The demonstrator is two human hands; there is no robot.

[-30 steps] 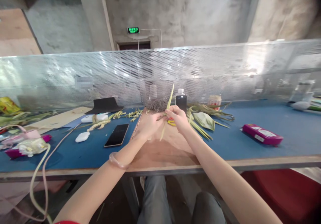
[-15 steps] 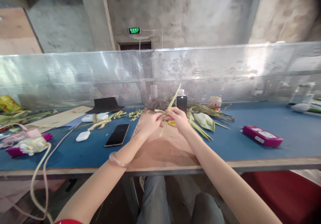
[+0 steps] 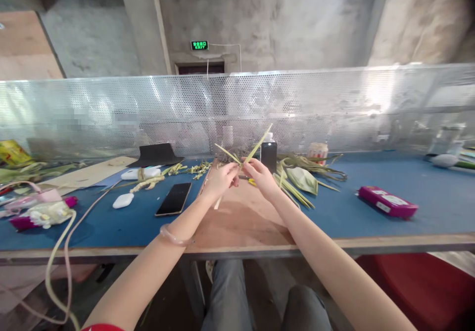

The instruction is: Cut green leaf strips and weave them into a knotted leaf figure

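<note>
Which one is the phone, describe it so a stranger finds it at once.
Start at the long blue table and find the bare wooden board in front of the person. Just left of that board lies the phone, flat with its screen up. It is the only black, glossy slab there; the white earbud case and white mouse beside it are rounded.

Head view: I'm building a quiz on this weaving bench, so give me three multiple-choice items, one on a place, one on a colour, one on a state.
1. Where does the black phone lie?
A. left of the wooden board
B. on the board
C. by the pink box

2. What colour is the table surface?
A. green
B. blue
C. white

3. How are the leaf strips held?
A. lying loose
B. left hand only
C. pinched between both hands, right hand too

Answers: 1 A, the phone rests on the blue top left of the board; 2 B, the top shows blue; 3 C, both hands' fingertips meet on the strips.
</note>
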